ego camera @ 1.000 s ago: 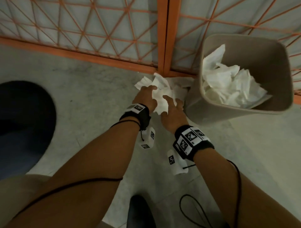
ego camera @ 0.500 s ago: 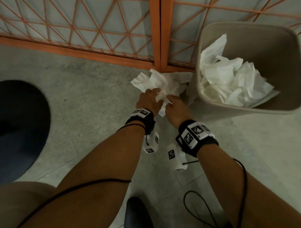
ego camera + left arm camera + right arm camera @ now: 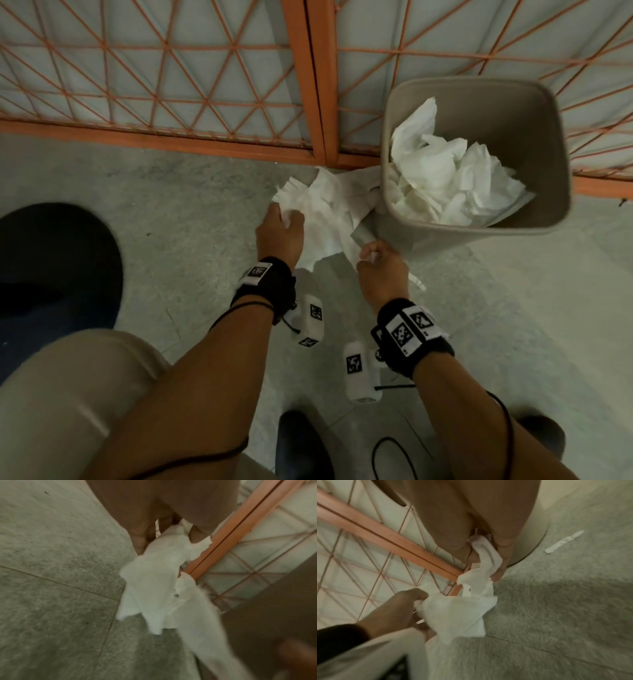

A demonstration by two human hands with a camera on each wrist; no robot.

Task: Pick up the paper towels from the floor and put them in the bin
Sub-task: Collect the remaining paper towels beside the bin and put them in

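A bunch of white paper towels (image 3: pixel 329 212) hangs between my two hands just left of the beige bin (image 3: pixel 555 144). My left hand (image 3: pixel 286 222) grips its left end, seen in the left wrist view as towels (image 3: pixel 159 582) trailing from my curled fingers (image 3: pixel 140 539). My right hand (image 3: pixel 371 255) pinches the right end; the right wrist view shows a strip of towel (image 3: pixel 486 555) between thumb and fingers, with my left hand (image 3: pixel 412 599) on the same bunch. The bin holds a heap of crumpled white towels (image 3: pixel 445 178).
An orange wire-mesh fence (image 3: pixel 318 102) runs behind the bin and towels. A small scrap of paper (image 3: pixel 565 540) lies on the grey floor (image 3: pixel 154 212) by the bin's base. A dark round shape (image 3: pixel 51 274) is at the left; a black shoe (image 3: pixel 301 445) is below.
My hands have drawn apart, spreading the towel bunch between them. The right hand has moved back and to the right, toward the bin's near wall.
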